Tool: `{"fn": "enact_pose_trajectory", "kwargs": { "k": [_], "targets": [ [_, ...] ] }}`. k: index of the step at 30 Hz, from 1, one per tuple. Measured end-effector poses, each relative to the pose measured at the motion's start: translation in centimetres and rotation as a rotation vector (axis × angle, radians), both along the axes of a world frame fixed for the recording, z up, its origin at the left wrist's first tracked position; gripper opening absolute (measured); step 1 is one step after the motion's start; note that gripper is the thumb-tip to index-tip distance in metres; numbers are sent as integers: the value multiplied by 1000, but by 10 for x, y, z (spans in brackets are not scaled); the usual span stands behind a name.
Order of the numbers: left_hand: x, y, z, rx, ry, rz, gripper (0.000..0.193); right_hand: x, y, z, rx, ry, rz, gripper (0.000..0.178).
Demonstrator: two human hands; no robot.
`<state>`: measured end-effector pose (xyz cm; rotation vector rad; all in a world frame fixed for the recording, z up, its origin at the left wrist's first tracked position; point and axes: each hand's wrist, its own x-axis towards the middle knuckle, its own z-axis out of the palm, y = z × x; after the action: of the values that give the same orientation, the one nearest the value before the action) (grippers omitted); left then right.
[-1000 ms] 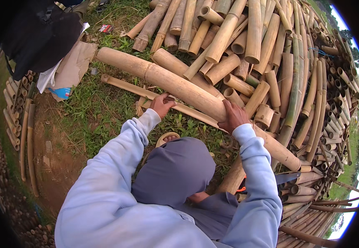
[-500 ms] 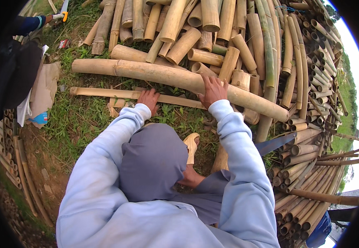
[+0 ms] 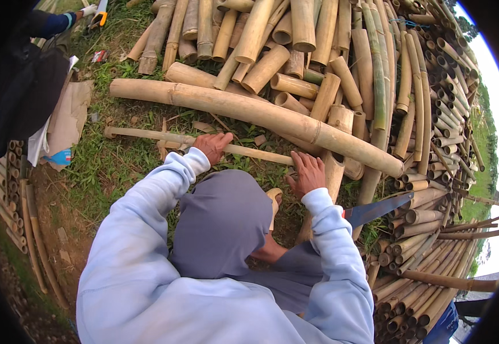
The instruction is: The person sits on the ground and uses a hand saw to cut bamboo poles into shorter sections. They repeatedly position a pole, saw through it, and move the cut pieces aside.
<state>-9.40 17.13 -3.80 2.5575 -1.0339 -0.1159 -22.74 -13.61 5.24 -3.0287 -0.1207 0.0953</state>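
A narrow split bamboo strip (image 3: 258, 153) lies crosswise before me, just above the grass. My left hand (image 3: 211, 148) is closed around its middle, fingers curled over it. At its right end, my right hand (image 3: 308, 175) grips the strip with fingers pressed over the tip. Just beyond, a thick bamboo pole (image 3: 215, 101) stretches across from left to right, touched by neither hand. A handsaw (image 3: 380, 210) with a blue-grey blade shows to the right of my right wrist; its handle is mostly hidden behind my sleeve.
Cut bamboo pieces (image 3: 295, 86) are heaped ahead, and stacked poles (image 3: 421, 275) fill the right side. To the left are cardboard (image 3: 71, 117) and short bamboo lengths (image 3: 9, 206). A person's gloved hand (image 3: 87, 10) is beside another saw (image 3: 99, 16) at the upper left.
My right hand has left the thick pole and come nearer to grip the bamboo strip's right end. The left hand's grip is now around the strip, which has turned slightly.
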Motion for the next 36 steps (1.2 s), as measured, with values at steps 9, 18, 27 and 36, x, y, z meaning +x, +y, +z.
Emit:
{"fn": "enact_pose_trajectory", "kwargs": {
  "k": [9,18,27,36],
  "targets": [
    [49,29,66,-131,-456,-44,28,14,19,97,134,-62,180,66],
    [112,43,65,-151,-353,-7,38,81,35,88,112,-123,147,51],
    [128,25,83,37,-152,-75,69,115,-3,61,76,-119,172,45],
    [137,8,61,125,24,-45,74,132,1,29,-141,13,-62,49]
  ]
}}
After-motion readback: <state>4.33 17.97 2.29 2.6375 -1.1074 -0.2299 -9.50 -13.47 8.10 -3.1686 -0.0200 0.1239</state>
